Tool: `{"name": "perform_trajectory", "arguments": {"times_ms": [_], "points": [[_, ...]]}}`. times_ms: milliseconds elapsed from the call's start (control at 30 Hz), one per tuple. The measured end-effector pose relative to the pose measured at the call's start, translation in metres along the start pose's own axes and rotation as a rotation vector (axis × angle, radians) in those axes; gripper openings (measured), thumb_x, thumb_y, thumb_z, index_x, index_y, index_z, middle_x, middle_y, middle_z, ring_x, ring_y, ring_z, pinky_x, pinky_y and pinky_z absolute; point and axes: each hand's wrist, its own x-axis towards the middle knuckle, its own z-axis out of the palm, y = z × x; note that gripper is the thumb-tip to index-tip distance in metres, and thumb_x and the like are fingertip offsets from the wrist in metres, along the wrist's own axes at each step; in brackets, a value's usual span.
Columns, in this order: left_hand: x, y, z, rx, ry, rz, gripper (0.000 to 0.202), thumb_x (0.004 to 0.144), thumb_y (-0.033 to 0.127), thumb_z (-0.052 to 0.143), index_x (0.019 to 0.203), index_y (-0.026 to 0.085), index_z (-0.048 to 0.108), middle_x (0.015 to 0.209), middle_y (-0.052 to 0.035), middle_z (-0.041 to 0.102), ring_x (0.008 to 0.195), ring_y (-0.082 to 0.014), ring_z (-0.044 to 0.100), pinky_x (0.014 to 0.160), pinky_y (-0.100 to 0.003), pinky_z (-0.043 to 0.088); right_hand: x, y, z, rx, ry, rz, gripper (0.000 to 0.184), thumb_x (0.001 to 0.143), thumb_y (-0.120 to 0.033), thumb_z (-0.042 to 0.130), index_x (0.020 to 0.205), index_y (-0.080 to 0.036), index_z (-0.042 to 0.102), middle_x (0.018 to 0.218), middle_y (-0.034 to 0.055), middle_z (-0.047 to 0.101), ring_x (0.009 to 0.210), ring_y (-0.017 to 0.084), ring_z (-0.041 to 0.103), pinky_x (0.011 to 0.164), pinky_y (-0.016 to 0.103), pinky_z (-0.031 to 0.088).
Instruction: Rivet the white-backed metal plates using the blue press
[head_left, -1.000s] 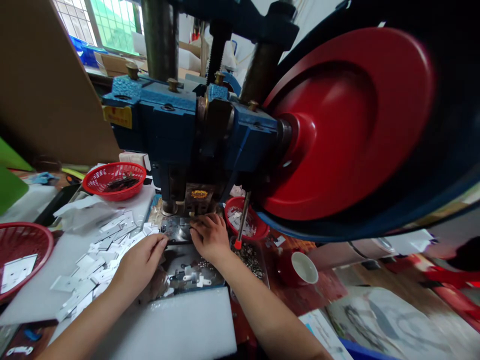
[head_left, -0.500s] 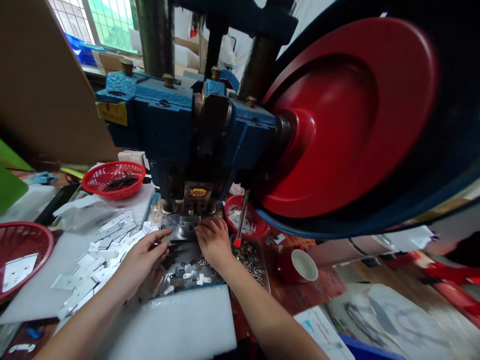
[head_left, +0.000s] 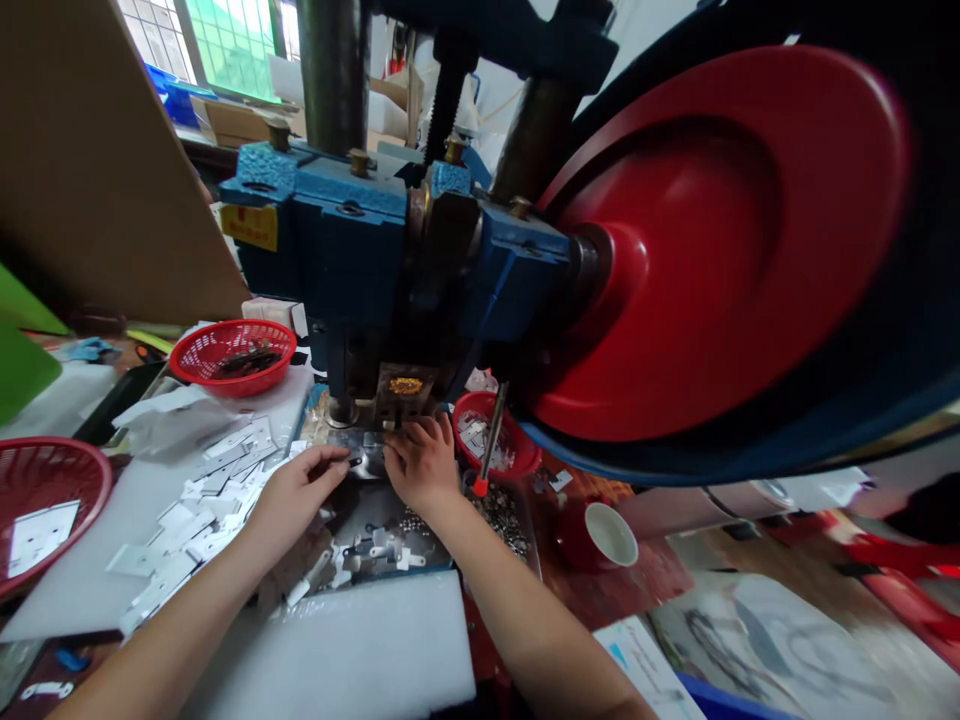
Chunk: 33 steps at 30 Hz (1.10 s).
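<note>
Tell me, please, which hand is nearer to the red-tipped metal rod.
The right hand: it lies just left of the red-tipped metal rod in the picture. The left hand is farther left, on the other side of the right hand.

Loose plates [head_left: 178, 518] left of press [head_left: 349, 245]; cup [head_left: 583, 537] right; foam block [head_left: 352, 640] before it; basket [head_left: 244, 384] behind plates.

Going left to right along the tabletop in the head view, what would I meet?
Leftmost red basket, heap of flat white pieces, left hand, right hand, red basket beside that hand, red cup.
</note>
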Motion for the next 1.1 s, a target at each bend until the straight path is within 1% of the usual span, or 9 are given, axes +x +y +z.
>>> {"name": "perform_trajectory", "arguments": {"times_ms": [133, 233, 367, 433, 533, 700, 767, 967, 1100], "points": [[0.015, 0.005, 0.004, 0.075, 0.048, 0.061, 0.039, 0.076, 0.050, 0.056, 0.099, 0.020, 0.066, 0.093, -0.0038, 0.071, 0.086, -0.0221, 0.064, 0.077, -0.032, 0.049, -0.008, -0.002, -0.009, -0.004, -0.033, -0.035, 0.020, 0.089, -0.036, 0.052, 0.103, -0.032, 0.067, 0.106, -0.0006, 0.067, 0.111, 0.023, 0.048, 0.111, 0.051, 0.009], [0.024, 0.012, 0.009, 0.144, 0.069, 0.138, 0.035, 0.078, 0.048, 0.053, 0.094, 0.021, 0.068, 0.095, -0.0031, 0.071, 0.090, -0.0219, 0.063, 0.079, -0.032, 0.048, -0.010, -0.003, -0.008, 0.040, -0.045, -0.013, 0.023, 0.090, -0.038, 0.052, 0.107, -0.032, 0.066, 0.110, -0.0006, 0.066, 0.114, 0.023, 0.048, 0.111, 0.051, 0.010], [0.033, 0.021, 0.017, 0.193, 0.068, 0.163, 0.034, 0.079, 0.046, 0.052, 0.095, 0.021, 0.068, 0.094, -0.0041, 0.072, 0.085, -0.0228, 0.064, 0.076, -0.033, 0.047, -0.011, 0.003, 0.000, 0.212, -0.011, 0.083, 0.023, 0.091, -0.033, 0.050, 0.107, -0.027, 0.067, 0.112, 0.0021, 0.066, 0.115, 0.021, 0.050, 0.105, 0.043, 0.028], [0.036, 0.023, 0.022, 0.222, 0.068, 0.176, 0.032, 0.079, 0.043, 0.051, 0.094, 0.020, 0.068, 0.094, -0.0052, 0.072, 0.087, -0.0241, 0.064, 0.076, -0.034, 0.047, -0.012, 0.006, 0.002, 0.277, 0.045, 0.117, 0.024, 0.092, -0.030, 0.049, 0.108, -0.025, 0.066, 0.112, 0.0036, 0.066, 0.116, 0.021, 0.050, 0.102, 0.041, 0.033], [0.040, 0.023, 0.028, 0.255, 0.066, 0.202, 0.030, 0.079, 0.040, 0.051, 0.092, 0.020, 0.069, 0.098, -0.0058, 0.072, 0.095, -0.0251, 0.063, 0.083, -0.035, 0.047, -0.014, 0.008, 0.000, 0.266, 0.083, 0.103, 0.022, 0.090, -0.027, 0.051, 0.105, -0.026, 0.067, 0.112, 0.0026, 0.065, 0.118, 0.021, 0.048, 0.104, 0.042, 0.030], [0.047, 0.017, 0.031, 0.298, 0.064, 0.240, 0.030, 0.079, 0.039, 0.051, 0.091, 0.019, 0.070, 0.099, -0.0067, 0.071, 0.097, -0.0252, 0.062, 0.088, -0.036, 0.045, -0.013, 0.007, -0.004, 0.166, 0.015, 0.062, 0.020, 0.088, -0.029, 0.055, 0.104, -0.031, 0.067, 0.115, 0.0004, 0.063, 0.121, 0.023, 0.044, 0.107, 0.047, 0.022], [0.050, 0.015, 0.031, 0.315, 0.065, 0.253, 0.030, 0.079, 0.039, 0.051, 0.090, 0.019, 0.071, 0.098, -0.0072, 0.071, 0.096, -0.0253, 0.062, 0.088, -0.036, 0.045, -0.012, 0.008, -0.004, 0.159, -0.004, 0.067, 0.020, 0.089, -0.031, 0.055, 0.106, -0.031, 0.066, 0.117, 0.0005, 0.062, 0.122, 0.023, 0.043, 0.107, 0.046, 0.022], [0.054, 0.012, 0.028, 0.353, 0.057, 0.285, 0.029, 0.078, 0.038, 0.051, 0.089, 0.019, 0.071, 0.093, -0.0071, 0.070, 0.093, -0.0251, 0.062, 0.087, -0.036, 0.045, -0.010, 0.012, 0.000, 0.202, -0.029, 0.070, 0.023, 0.090, -0.035, 0.053, 0.108, -0.028, 0.066, 0.114, 0.0027, 0.062, 0.120, 0.023, 0.044, 0.103, 0.042, 0.029], [0.055, 0.009, 0.029, 0.368, 0.054, 0.309, 0.028, 0.077, 0.036, 0.052, 0.089, 0.020, 0.071, 0.093, -0.0072, 0.069, 0.096, -0.0256, 0.060, 0.090, -0.037, 0.044, -0.008, 0.012, -0.003, 0.195, -0.040, 0.079, 0.021, 0.090, -0.036, 0.053, 0.105, -0.029, 0.067, 0.113, 0.0024, 0.063, 0.119, 0.023, 0.045, 0.104, 0.044, 0.028]]}}
